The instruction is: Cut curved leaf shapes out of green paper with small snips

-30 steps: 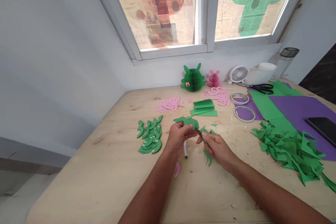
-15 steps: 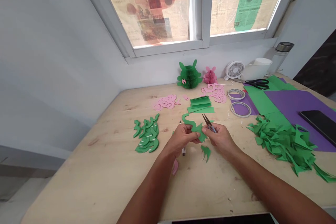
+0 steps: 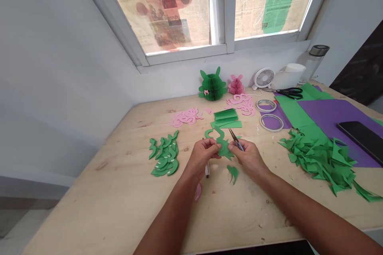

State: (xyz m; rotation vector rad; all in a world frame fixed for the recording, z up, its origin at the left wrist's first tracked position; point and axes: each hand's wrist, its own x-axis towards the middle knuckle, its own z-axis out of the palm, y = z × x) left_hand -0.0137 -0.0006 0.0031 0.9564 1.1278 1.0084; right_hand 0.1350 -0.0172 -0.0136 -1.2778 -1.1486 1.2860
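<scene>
My left hand (image 3: 202, 154) pinches a curved green paper cut-out (image 3: 220, 140) above the middle of the wooden table (image 3: 119, 203). My right hand (image 3: 249, 158) grips small scissors (image 3: 235, 139), whose blades sit against the cut-out's right edge. A green paper offcut (image 3: 232, 173) lies on the table just below my hands. A pen (image 3: 207, 169) lies under my left hand, partly hidden. A pink paper bit (image 3: 198, 192) peeks out beside my left forearm.
Finished green curved pieces (image 3: 164, 156) lie at left, green scraps (image 3: 321, 158) at right. Pink cut-outs (image 3: 186, 117), folded green strips (image 3: 226, 116), tape rolls (image 3: 271, 122), purple sheets (image 3: 332, 110), a phone (image 3: 360, 136), black scissors (image 3: 291, 92), a fan (image 3: 262, 77) and paper animals (image 3: 212, 85) stand farther back.
My hands lifted the green cut-out and turned it upright. The scissors came from below it to its right edge. The view shifted slightly, so the table items sit a bit more to the left.
</scene>
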